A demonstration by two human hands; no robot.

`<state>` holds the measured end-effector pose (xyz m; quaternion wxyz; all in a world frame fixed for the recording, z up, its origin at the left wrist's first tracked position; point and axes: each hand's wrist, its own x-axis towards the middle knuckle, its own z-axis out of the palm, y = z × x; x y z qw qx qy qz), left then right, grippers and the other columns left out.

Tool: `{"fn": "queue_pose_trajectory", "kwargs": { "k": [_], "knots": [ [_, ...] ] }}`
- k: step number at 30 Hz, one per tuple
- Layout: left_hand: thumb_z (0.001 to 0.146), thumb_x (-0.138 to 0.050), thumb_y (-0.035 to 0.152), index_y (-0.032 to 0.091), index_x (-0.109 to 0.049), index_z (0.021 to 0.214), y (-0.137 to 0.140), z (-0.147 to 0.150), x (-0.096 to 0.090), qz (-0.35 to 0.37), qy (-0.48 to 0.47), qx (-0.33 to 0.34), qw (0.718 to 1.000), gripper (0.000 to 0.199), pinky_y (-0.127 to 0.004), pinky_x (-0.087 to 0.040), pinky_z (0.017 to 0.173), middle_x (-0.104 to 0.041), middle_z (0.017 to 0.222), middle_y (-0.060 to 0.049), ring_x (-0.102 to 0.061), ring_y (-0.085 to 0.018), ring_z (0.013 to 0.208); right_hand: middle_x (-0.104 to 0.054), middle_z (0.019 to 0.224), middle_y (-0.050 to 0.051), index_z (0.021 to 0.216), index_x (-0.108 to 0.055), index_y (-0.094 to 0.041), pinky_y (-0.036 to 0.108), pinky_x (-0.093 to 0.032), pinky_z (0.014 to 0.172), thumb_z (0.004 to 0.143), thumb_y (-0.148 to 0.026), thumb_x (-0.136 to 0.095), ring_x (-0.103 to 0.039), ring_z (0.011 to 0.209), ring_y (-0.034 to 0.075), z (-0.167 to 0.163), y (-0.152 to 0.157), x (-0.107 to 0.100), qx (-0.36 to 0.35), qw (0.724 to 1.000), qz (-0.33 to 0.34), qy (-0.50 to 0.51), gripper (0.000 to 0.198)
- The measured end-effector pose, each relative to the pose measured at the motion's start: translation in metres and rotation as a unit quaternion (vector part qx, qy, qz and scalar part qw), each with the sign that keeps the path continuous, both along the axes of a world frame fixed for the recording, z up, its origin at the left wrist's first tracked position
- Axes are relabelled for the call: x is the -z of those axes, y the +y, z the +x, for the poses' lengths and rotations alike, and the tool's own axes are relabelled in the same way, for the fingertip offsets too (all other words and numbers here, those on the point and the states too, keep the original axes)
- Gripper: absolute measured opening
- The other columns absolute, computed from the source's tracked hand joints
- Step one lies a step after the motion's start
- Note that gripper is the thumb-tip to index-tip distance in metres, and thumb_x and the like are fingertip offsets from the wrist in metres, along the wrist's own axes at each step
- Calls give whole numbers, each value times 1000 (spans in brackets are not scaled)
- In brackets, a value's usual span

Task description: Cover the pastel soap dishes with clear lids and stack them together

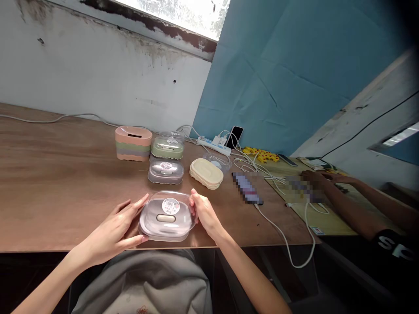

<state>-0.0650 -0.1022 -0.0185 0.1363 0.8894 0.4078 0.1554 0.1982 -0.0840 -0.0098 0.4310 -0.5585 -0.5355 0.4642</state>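
Note:
A grey-lilac oval plastic box [163,237] lies on the table directly before me. Its clear lid [183,200] bears a round white label, and a pale oval piece [166,218] shows in the middle beneath. The lid's right side looks raised and off the base. My left hand [114,231] spans the box's left end, fingers along the back corner and thumb at the front. With curled fingers, my right hand [203,211] grips the lid's right edge; the fingertips are partly hidden.
Behind are a lidded grey box [166,172], a lidded green box [167,147], pink, green and grey bases stacked [133,144], and cream bases [206,172] beside a loose clear lid [218,161]. Rightward: a phone [247,188], cables, a power strip [214,146], and another person's hands [314,179].

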Motion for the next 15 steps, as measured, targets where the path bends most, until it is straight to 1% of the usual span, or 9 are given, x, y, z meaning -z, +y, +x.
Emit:
{"fn": "queue_pose_trajectory", "kwargs": {
  "k": [2, 3, 6, 9, 12, 15],
  "knots": [
    [95, -45, 43, 28, 2, 149, 0, 0, -1, -9, 2, -4, 1000, 74, -46, -30, 111, -34, 152, -8, -41, -27, 134, -39, 51, -7, 60, -41, -20, 19, -28, 35, 81, -66, -49, -35, 40, 7, 1, 0, 1, -15, 1000, 1, -23, 51],
    [94, -45, 43, 27, 0, 149, 0, 1, -1, -12, 2, -7, 1000, 73, -46, -30, 111, -35, 151, -8, -41, -27, 134, -41, 54, -6, 62, -42, -20, 20, -30, 38, 80, -63, -53, -37, 43, 7, 1, 0, 1, -18, 999, 5, -33, 48],
    [94, -46, 43, 25, -4, 149, 0, 1, -1, -19, -2, -10, 1000, 72, -46, -30, 111, -38, 150, -9, -41, -28, 134, -54, 71, -3, 75, -50, -20, 22, -41, 55, 82, -53, -57, -50, 61, 11, -1, -3, -3, -25, 996, 43, -71, 34],
    [93, -46, 40, 22, -11, 146, 0, 1, -2, -22, -12, -13, 1000, 66, -45, -32, 110, -44, 146, -9, -42, -27, 133, -62, 87, 2, 87, -55, -20, 27, -44, 71, 85, -45, -55, -56, 78, 15, -4, -4, -3, -62, 988, 83, -118, 25],
    [93, -46, 38, 21, -14, 145, 0, 1, -1, -18, -17, -12, 1000, 63, -44, -34, 110, -44, 145, -9, -43, -27, 133, -64, 90, 2, 92, -58, -20, 27, -45, 74, 85, -40, -58, -58, 82, 16, -6, -5, 0, -84, 984, 103, -119, 21],
    [93, -46, 39, 22, -11, 146, 0, 0, -1, -16, -15, -9, 1000, 66, -44, -33, 110, -43, 146, -9, -43, -27, 132, -66, 96, 2, 98, -60, -21, 27, -45, 75, 86, -36, -60, -60, 84, 15, -6, -7, 0, -103, 980, 126, -110, 20]
  ]
}}
